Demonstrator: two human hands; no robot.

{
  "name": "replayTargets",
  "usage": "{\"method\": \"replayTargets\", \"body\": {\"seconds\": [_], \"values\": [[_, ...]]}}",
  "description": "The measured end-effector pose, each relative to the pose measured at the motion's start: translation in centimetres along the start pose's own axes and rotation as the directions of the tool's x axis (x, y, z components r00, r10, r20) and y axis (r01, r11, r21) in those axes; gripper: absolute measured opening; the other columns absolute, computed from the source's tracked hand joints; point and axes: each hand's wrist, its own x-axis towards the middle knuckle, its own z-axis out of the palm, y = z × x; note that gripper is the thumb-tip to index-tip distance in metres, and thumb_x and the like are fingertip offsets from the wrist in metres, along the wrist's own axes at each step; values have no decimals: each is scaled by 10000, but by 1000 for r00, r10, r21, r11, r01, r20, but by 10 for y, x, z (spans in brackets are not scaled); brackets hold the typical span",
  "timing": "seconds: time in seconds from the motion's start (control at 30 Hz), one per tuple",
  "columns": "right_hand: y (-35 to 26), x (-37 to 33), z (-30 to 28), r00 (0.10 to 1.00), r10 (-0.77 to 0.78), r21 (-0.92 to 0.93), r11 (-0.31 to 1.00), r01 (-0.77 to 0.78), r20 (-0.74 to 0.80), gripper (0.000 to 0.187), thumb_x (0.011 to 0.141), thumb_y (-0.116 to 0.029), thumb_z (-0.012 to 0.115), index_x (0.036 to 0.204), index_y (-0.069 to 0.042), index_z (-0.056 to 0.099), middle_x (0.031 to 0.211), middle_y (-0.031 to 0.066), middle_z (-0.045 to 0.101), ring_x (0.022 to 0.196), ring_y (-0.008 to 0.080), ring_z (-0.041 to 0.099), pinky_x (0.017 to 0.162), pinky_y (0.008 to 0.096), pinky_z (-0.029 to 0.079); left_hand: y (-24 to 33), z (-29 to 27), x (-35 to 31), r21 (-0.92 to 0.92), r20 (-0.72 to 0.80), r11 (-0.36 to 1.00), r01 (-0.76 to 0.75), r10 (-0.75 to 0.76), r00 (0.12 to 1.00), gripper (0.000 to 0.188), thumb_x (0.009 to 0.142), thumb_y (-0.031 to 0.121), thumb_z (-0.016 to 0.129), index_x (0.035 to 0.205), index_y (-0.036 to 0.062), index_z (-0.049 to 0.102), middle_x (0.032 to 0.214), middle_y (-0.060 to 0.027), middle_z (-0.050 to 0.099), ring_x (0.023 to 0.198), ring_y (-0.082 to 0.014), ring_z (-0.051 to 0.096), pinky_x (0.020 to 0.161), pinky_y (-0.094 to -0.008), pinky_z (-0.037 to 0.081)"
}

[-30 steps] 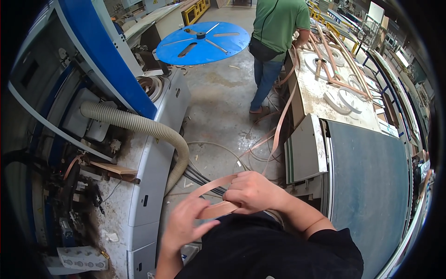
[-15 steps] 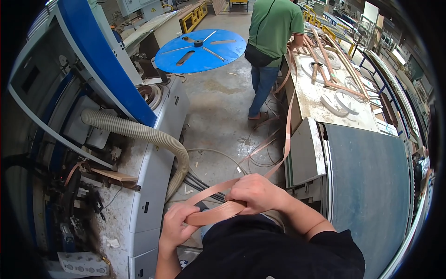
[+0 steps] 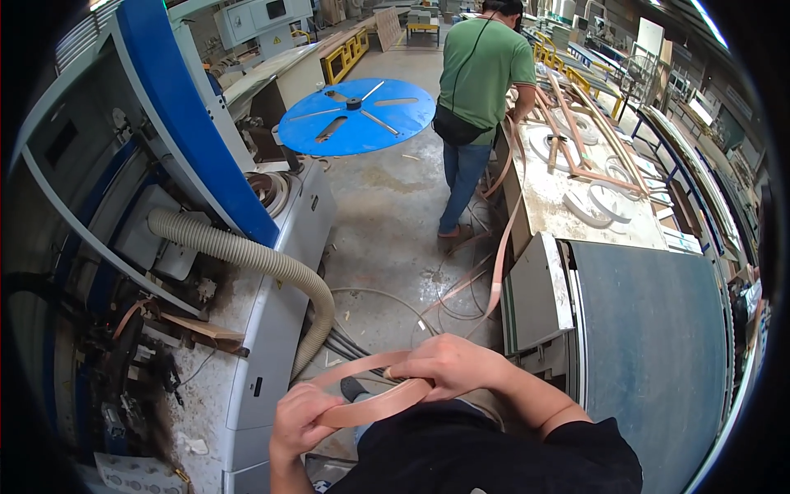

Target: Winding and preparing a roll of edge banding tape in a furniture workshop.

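In front of my body I hold a coil of edge banding (image 3: 377, 407), a thin pinkish-brown strip wound into a loop. My left hand (image 3: 304, 416) is closed round the coil's left end, with the thumb on top. Fingers curled, my right hand (image 3: 451, 365) grips the right end. Behind it, more of the same banding strip (image 3: 498, 280) hangs in a slack curve beside the workbench and runs up towards a co-worker. The strip's stretch just past my right hand is hidden.
A co-worker in a green shirt (image 3: 487, 74) stands at the workbench (image 3: 543, 210), which carries coils, wooden frames and a hammer. A blue slotted disc (image 3: 362, 136) stands ahead. On the left is a machine with a ribbed hose (image 3: 247, 243). Cables (image 3: 354, 350) cross the floor.
My left hand has shifted a little left and down, and my right hand lower, both still on the coil. The strip behind hangs slacker. The view has tilted upward.
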Motion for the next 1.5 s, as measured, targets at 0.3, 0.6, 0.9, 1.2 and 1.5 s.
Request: {"method": "replayTargets", "body": {"seconds": [0.3, 0.6, 0.9, 1.2, 1.5], "values": [[-4, 5, 2, 989, 39, -47, 998, -32, 146, 347, 832, -273, 733, 1115, -75, 703, 836, 103, 705, 805, 321, 693, 704, 421, 552, -1, -11, 4, 100, 72, 989, 108, -116, 991, 367, 630, 88, 861, 982, 59, 762, 963, -76, 772, 965, -274, 735, 935, -433, 549], [0, 4, 3, 996, 42, -2, 999, -42, 81, 391, 802, -230, 758, 1151, -69, 684, 883, 112, 717, 816, 334, 690, 694, 430, 548, 7, -14, -4, 157, 87, 974, 165, -181, 980, 399, 646, 89, 856, 1037, 76, 777, 941, -117, 766, 872, -271, 757, 774, -347, 592], [7, -11, 4, 1000, -9, -4, 1000, 9, 0, 202, 715, -147, 782, 852, -61, 660, 668, 98, 615, 623, 328, 617, 550, 418, 471, -3, -15, -9, 10, 127, 969, 246, -246, 961, 439, 652, 133, 891, 1065, 51, 764, 950, -105, 774, 877, -271, 757, 838, -348, 600], [-5, -1, 2, 1000, 13, -94, 995, -11, 21, 210, 685, -160, 791, 828, -79, 660, 642, 82, 616, 591, 312, 614, 522, 410, 467, 29, 19, 27, 195, 122, 979, -54, 31, 992, 461, 696, 200, 889, 1108, 67, 730, 943, -88, 757, 812, -282, 739, 740, -372, 589], [10, -15, 4, 999, 37, 29, 999, -36, -19, 338, 756, -285, 829, 977, -73, 686, 730, 90, 640, 717, 337, 646, 634, 432, 500, 29, -6, 7, 107, 114, 993, 48, -60, 992, 368, 776, 65, 817, 1126, 28, 706, 1060, -182, 726, 952, -378, 711, 837, -411, 572]]}}
